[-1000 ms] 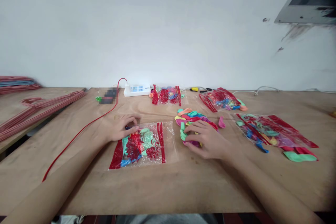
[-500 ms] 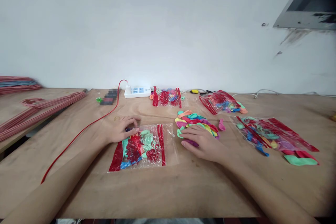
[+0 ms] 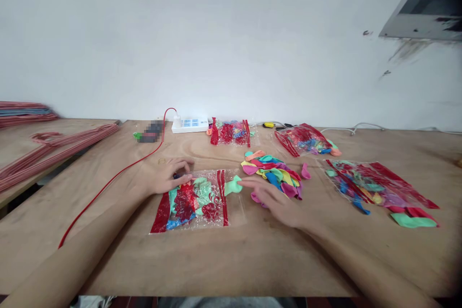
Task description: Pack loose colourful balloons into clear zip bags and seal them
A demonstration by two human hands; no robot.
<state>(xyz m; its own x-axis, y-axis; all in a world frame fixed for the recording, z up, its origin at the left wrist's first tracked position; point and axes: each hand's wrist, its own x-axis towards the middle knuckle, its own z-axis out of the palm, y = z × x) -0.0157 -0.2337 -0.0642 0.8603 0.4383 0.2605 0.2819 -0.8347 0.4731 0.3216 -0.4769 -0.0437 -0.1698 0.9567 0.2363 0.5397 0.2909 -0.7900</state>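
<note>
A pale wall [image 3: 216, 48] rises behind a wooden worktop [image 3: 216, 264]. The limp, mint-green balloon [image 3: 233, 186] lies at the red-striped end of a clear, filled bag [image 3: 207, 207], touching the right hand's [image 3: 272, 199] outstretched fingers; whether they pinch it, I cannot tell. The left hand [image 3: 168, 176], fingers loosely curved and parted from the thumb, rests on the bag's upper corner. Wood stretches from the bag to the near edge. Beyond lie one balloon pile [image 3: 276, 173] and three more filled bags [image 3: 305, 138].
</note>
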